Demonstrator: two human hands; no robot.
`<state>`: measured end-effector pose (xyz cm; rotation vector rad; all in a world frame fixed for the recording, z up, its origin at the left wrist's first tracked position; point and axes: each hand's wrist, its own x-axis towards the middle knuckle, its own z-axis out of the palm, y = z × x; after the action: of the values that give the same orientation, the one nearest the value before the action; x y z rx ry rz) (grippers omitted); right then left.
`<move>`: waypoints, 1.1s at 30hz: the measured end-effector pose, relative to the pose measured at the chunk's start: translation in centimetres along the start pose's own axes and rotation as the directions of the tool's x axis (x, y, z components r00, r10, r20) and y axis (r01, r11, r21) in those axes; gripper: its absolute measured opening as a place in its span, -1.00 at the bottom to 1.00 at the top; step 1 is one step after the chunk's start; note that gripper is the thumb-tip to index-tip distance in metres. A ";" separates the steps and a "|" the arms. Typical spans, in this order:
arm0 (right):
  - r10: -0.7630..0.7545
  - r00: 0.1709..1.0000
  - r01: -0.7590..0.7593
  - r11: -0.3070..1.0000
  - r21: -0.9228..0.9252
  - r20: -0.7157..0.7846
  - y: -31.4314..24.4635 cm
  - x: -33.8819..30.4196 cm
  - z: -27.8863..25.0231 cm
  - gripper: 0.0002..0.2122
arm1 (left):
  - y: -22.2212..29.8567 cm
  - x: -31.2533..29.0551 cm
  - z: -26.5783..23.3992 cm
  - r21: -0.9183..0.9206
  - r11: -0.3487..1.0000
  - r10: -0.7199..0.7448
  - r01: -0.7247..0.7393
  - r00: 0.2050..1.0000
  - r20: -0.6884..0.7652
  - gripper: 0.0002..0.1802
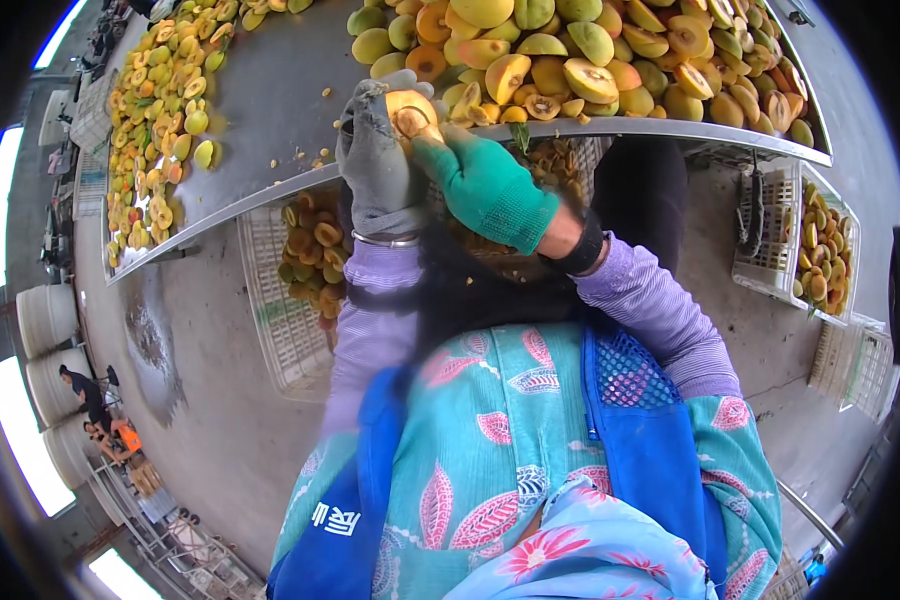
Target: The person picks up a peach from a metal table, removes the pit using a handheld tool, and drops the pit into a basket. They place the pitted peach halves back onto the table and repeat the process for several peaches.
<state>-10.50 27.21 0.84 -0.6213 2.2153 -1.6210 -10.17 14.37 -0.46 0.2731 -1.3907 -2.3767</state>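
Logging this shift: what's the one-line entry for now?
left hand: holds halved fruit | right hand: on fruit | metal table: fruit pile

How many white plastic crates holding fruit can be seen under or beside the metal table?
2: one crate on the floor under the table's edge, left of the hands; one crate at the right. More may be hidden behind the person's arms.

Fruit (590, 50) heaped on table (270, 100), crates (280, 300) beneath (both sides)

The counter (270, 110) is smooth, dull-sheened metal. At its edge, the left hand (378, 165) wears a grey knitted cloth glove, the right hand (485, 185) a green one. Below the counter stand white plastic lattice crates (270, 300). The halved fruit (410, 112) looks moist, matt.
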 end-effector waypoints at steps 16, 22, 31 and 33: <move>-0.205 0.802 -0.579 -0.033 0.815 0.561 0.1 -2.2 0.7 -0.63 | 4.0 0.5 1.7 0.480 0.875 -0.126 -0.055 0.933 0.336 -0.61; -0.023 0.814 -0.554 0.272 0.787 0.580 -0.5 -2.1 0.6 -0.59 | 3.6 -0.7 1.8 0.488 0.871 -0.123 0.052 0.986 0.115 -0.60; -0.499 0.628 -0.765 -0.259 0.589 0.597 -0.6 -1.4 1.5 -0.61 | 5.6 -1.0 2.6 0.416 0.905 -0.224 0.088 0.930 0.292 -0.61; -0.548 0.622 -0.768 -0.288 0.571 0.560 -0.2 -1.4 1.1 -0.62 | 5.0 -1.3 1.9 0.185 0.961 -0.256 0.207 0.918 0.302 -0.58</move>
<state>-8.71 27.05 0.68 -0.2287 -0.3584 -1.7052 -8.56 14.26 4.78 0.0918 -1.7805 -2.6017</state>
